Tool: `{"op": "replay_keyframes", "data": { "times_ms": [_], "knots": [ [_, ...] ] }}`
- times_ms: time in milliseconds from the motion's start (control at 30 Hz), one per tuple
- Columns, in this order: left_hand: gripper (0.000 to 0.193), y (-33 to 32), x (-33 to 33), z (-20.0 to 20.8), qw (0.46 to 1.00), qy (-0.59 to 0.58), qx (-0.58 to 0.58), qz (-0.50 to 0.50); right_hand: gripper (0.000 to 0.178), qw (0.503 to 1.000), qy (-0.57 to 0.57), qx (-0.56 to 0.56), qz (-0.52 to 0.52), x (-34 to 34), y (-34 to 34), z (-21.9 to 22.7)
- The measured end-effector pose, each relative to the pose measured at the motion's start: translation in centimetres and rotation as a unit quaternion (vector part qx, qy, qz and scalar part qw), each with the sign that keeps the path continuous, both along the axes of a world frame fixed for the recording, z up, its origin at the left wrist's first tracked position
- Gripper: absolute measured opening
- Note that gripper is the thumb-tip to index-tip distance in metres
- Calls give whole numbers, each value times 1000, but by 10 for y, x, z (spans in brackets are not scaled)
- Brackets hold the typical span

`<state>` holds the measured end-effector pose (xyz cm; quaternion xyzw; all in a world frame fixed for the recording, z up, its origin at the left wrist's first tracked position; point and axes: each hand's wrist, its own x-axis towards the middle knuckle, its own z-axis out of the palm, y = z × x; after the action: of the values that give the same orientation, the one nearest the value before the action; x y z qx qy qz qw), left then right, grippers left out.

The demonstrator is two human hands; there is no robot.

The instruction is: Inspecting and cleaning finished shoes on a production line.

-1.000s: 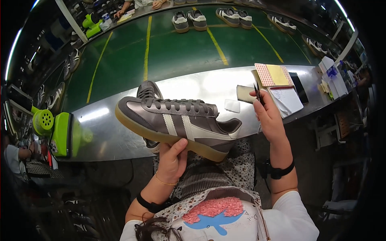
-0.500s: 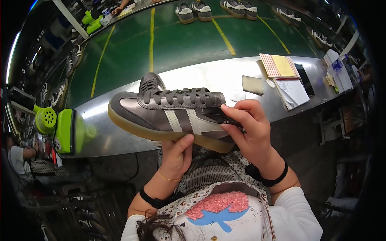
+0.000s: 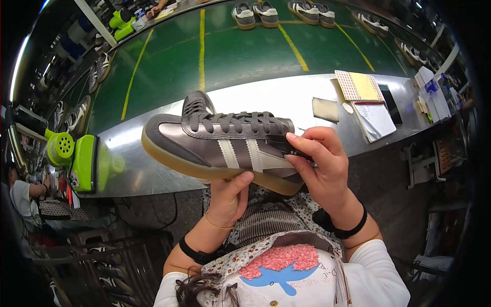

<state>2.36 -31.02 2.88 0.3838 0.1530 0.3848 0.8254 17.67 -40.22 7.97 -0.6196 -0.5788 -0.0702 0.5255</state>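
Observation:
A metallic grey sneaker (image 3: 202, 139) with two white side stripes, dark laces and a gum sole is held up over the bench edge, its toe to the left. My left hand (image 3: 227, 199) grips it from below, thumb pressed on the edge of the sole. My right hand (image 3: 325, 161) pinches a small black tool (image 3: 279, 143), whose thin end lies at the shoe's side below the rear laces. The tool's exact kind is hard to make out. Behind the held shoe a second grey shoe (image 3: 206, 98) is partly hidden.
On the steel bench (image 3: 148, 179) lie a beige pad (image 3: 325, 109), a notebook (image 3: 376, 120) with a pen, and a dark phone (image 3: 391, 105). A lime-green machine (image 3: 84, 161) stands left. Beyond, a green conveyor belt (image 3: 245, 56) carries several shoes. Another person (image 3: 25, 187) sits at far left.
The black tool has turned a little, and more of it shows against the shoe's side. Both hands keep their hold; the whole view has shifted slightly.

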Motion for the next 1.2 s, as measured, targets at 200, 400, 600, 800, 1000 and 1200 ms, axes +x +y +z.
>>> {"op": "replay_keyframes", "data": {
  "times_ms": [200, 400, 600, 800, 1000, 1200],
  "knots": [
    [51, 2, -1, -1, 1000, 6, 2, 4, 33, 1000, -2, 8, 1, -3, 3, 0],
    [50, 2, -4, -1, 1000, 5, 10, 3, 33, 1000, -4, 17, 1, -6, 4, -1],
    [51, 0, -10, -1, 1000, 8, -1, 5, 31, 1000, -1, 15, 3, -12, 0, -4],
    [50, 4, -13, -4, 1000, -2, -2, -1, 27, 995, 84, 2, -56, 3, -7, -5],
    [48, 16, -7, -4, 1000, 10, -11, -16, 28, 970, 120, -69, -200, 58, -9, -27],
    [52, 38, -41, 25, 995, -72, -50, -39, 47, 950, 128, -182, -217, 91, -3, -81]
  ]
}}
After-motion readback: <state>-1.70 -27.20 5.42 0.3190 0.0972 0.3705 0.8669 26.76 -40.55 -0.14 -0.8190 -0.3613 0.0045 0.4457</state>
